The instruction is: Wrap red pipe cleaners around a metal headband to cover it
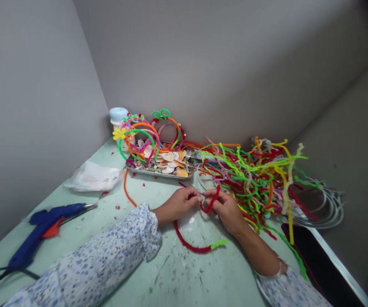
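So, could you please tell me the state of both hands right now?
Left hand: closed, apparently pinching the red-wrapped hoop.
Right hand: closed, apparently holding the red pipe cleaner.

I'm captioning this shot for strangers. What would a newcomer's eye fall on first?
Most likely the tangled heap of bright pipe cleaners at the right. Next, perhaps, the colourful fuzzy hoops by the metal tray of shells at the back, then the left hand and right hand, close together mid-picture at a red pipe cleaner.
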Available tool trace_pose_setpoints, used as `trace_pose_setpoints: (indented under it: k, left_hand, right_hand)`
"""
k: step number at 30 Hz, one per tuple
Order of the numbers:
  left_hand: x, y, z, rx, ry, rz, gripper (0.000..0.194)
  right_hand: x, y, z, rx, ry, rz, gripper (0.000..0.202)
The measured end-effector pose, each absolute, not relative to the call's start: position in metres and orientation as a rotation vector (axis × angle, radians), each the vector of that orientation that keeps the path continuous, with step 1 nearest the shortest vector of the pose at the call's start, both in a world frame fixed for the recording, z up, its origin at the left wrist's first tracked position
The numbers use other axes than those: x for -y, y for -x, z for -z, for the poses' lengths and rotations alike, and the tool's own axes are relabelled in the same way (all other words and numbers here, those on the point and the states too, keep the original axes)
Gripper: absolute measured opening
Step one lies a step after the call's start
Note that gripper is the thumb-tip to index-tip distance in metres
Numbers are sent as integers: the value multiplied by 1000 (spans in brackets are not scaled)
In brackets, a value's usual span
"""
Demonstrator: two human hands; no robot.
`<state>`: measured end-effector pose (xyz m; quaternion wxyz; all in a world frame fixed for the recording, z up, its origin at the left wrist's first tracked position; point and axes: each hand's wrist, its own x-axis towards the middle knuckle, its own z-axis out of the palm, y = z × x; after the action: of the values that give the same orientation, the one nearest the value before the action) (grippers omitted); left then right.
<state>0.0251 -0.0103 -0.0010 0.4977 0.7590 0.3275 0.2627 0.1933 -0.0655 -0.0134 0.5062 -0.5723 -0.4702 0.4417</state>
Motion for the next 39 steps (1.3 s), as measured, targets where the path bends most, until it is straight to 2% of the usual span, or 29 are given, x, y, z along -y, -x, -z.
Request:
trace_pose_setpoints:
  k: [9,16,24,30,33,39]
  left_hand:
    - [13,-24,0,-824,-1996,-672,20]
    - [12,-25,0,-846,-1885,-647,20]
    - [5,-23,5,-864,-1708,-707,24]
    - [4,-25,7,-884,-1640,-768,23]
    - [4,-25,8,-897,-1552,-778,26]
    - [0,-25,5,-843,-1232,-799,26]
  right_hand:
    - [69,-189,5,1314,1309,-994,28]
    - [68,-197,13,1513,1258,-634,27]
    - [75,-199,7,1439,1207,-259,23]
    - [80,-199,3,1471,1140,66,28]
    - [78,-197,6,1353,1144,-56,28]
    - [70,-199,13,1036,1189,-644,32]
